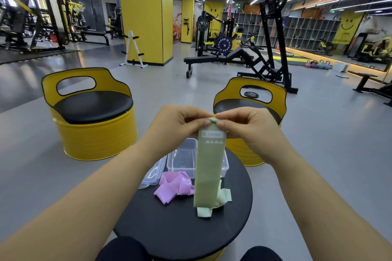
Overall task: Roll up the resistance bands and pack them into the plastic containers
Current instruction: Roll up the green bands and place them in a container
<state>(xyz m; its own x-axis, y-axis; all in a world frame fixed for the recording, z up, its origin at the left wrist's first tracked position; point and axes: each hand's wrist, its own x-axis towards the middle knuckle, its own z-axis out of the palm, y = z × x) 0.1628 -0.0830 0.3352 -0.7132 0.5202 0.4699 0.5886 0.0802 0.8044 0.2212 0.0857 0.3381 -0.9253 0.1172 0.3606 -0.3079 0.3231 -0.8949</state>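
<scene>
- Two hands, left hand (176,123) and right hand (244,127), each with a pinching grip on the rolled top of the green band (209,171), which hangs over the tabletop (169,229).
- Its label reads "HEAVY", upside down.
- A pink band (176,186) lies near the clear containers (182,160).

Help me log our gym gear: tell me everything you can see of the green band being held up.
The green band is a flat, matte, sage-coloured strip that looks rubbery. Near its top a white label reads HEAVY, upside down, above a row of small white shapes. The left hand and right hand pinch its top end, which is curled into a small roll. It hangs straight down, its lower end meeting the round black table beside paler green folds.
</scene>
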